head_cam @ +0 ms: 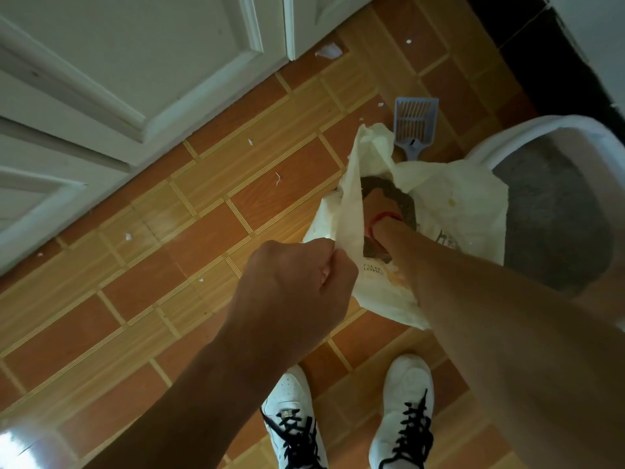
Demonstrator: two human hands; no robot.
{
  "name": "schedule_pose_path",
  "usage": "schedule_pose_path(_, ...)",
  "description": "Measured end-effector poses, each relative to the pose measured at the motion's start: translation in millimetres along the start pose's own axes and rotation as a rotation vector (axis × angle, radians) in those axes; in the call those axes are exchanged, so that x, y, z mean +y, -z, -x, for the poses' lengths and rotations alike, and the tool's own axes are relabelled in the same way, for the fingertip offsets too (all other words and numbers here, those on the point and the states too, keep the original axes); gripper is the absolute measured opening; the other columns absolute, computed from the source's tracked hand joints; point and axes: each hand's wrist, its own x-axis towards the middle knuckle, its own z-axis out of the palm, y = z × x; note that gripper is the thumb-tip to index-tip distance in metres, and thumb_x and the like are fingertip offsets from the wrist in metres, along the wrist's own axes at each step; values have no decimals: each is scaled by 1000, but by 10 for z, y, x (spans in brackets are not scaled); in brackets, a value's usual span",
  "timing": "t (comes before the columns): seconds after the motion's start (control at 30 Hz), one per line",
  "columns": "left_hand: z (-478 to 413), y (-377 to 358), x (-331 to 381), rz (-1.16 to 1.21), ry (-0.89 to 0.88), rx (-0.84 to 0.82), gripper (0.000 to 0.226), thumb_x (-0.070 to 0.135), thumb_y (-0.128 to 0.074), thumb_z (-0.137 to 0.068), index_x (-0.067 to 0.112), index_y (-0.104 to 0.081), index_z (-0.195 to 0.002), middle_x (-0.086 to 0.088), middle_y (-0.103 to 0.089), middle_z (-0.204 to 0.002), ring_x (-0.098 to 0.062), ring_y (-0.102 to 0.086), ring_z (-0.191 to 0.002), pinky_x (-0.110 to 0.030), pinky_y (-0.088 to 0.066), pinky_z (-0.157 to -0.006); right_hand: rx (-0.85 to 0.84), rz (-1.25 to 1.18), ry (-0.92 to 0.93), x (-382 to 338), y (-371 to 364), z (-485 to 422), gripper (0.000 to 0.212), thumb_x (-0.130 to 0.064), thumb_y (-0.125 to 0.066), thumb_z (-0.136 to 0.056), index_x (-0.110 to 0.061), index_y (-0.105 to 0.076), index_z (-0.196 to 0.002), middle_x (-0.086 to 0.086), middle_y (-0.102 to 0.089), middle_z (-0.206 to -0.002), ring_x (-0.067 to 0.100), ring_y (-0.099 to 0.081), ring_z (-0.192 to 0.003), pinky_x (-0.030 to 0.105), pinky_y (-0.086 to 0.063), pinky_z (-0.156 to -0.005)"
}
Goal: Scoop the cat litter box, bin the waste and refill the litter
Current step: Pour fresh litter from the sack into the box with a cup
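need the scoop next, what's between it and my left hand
The open bag, gripped by the left hand; the scoop lies just behind it, head view.

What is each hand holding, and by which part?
The left hand grips the white bag by its near rim. The right hand reaches inside it; what it holds cannot be told.

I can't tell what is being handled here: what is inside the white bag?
Grey litter shows in the white bag's mouth, with the right hand reaching into it. The bag's walls and that hand hide how deep the litter goes.
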Motion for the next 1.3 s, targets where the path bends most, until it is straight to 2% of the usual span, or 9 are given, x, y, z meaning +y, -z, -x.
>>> schedule_pose_path(0.13,-53,15,81,43,-3,1,39,16,-56,-88,27,-34,-57,29,-25,-49,2,-33,-28,-2,-22,-37,-25,-168,-34,-51,170,216,79,-34,-69,-75,-4,-35,-141,23,-48,-134,41,-51,-119,47,-46,-96)
schedule_pose_path(0.27,-67,27,164,53,-20,-17,42,14,-57,-87,28,-31,-58,30,-19,-49,3,-38,-30,-4,-25,-36,56,-233,-56,-15,326,362,88,-39,-55,-64,-7,-36,-144,13,-49,-139,37,-47,-125,48,-41,-106)
schedule_pose_path(0.43,-60,76,264,25,38,-17,49,15,-51,-91,32,-23,-55,23,-16,-41,5,-44,-36,-5,-30,-37,74,-372,5,-75,547,888,60,-16,-53,-80,-7,-44,-139,9,-53,-134,30,-47,-126,44,-38,-109)
schedule_pose_path(0.53,-20,77,313,71,139,43,61,5,-58,-90,36,-22,-52,18,-17,-35,2,-42,-33,-8,-24,-31,54,-366,58,-67,628,1183,51,-5,-49,-83,-6,-47,-134,11,-55,-127,30,-51,-120,40,-49,-96)
schedule_pose_path(0.7,17,104,414,15,238,27,55,10,-54,-94,31,-25,-53,17,-22,-41,-7,-42,-36,-14,-26,-35,3,-337,124,-137,868,1642,25,-1,-49,-83,-14,-47,-105,6,-52,-100,33,-54,-105,43,-46,-96)
schedule_pose_path(0.87,25,124,534,-10,277,46,55,8,-52,-96,28,-30,-49,16,-28,-39,-11,-36,-30,-18,-31,-35,-153,-456,126,-89,1253,2106,31,-1,-48,-85,-20,-41,-109,2,-50,-92,26,-54,-97,41,-50,-83)
schedule_pose_path(1.0,31,120,652,-47,319,4,51,11,-48,-99,25,-36,-51,13,-36,-43,4,-50,-40,-13,-37,-39,-208,-567,164,33,1461,2396,39,0,-53,-82,-19,-45,-115,3,-54,-100,24,-58,-98,38,-56,-80)
schedule_pose_path(1.07,24,121,719,-82,356,-25,50,14,-45,-100,24,-37,-52,11,-38,-44,-6,-47,-34,-11,-38,-41,-234,-651,167,95,1577,2521,40,4,-52,-84,-17,-45,-118,4,-53,-102,20,-58,-93,29,-55,-72)
schedule_pose_path(1.3,-33,114,931,-65,472,-32,50,12,-46,-100,19,-39,-51,6,-40,-47,-6,-36,-37,-12,-34,-36,-246,-837,174,335,2011,2729,32,6,-53,-83,-21,-54,-101,15,-60,-112,30,-63,-103,49,-51,-98)
